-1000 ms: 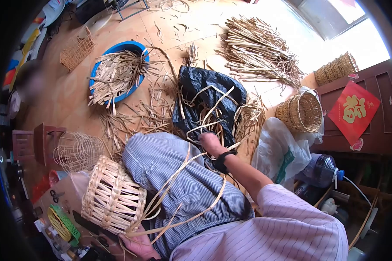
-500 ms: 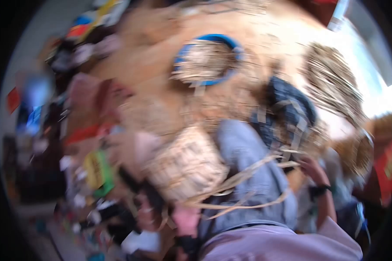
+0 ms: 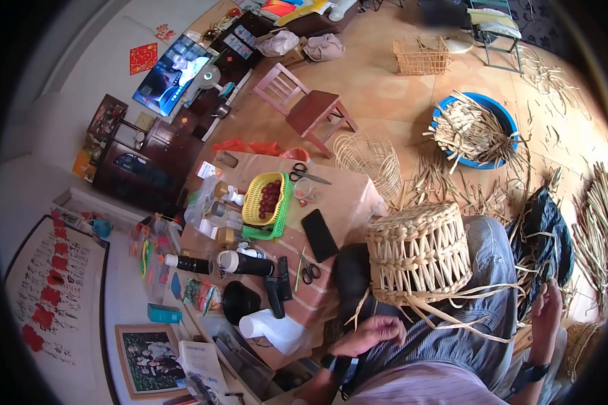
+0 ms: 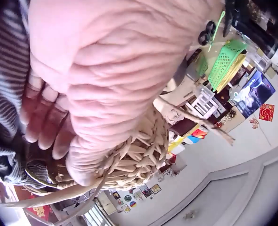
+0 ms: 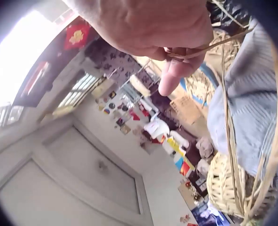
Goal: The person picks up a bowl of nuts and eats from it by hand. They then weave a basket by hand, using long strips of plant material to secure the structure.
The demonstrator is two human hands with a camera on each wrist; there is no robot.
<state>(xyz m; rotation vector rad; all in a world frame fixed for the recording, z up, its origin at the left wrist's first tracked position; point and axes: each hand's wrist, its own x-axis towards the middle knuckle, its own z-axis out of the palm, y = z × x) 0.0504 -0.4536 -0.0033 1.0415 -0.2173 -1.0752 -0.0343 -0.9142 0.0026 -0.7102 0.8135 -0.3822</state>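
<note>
In the head view, a woven basket rests upside down on the lap, long strands trailing from its lower edge. Just below that edge, my left hand hovers with loosely bent fingers. The left wrist view shows this palm and relaxed fingers beside the basket, with no grip visible. Out to the right, my right hand is raised near the strand ends. In the right wrist view, the right hand pinches a thin strand between thumb and fingers.
Left of the lap, a table carries a yellow basket of red fruit, a phone and scissors. Black plastic with strands lies at right. Beyond are a blue tub, wire frame and chair.
The head view has swung left. My right hand has left the black plastic and pulled a strand outward. My left hand has come away from the basket's lower edge.
</note>
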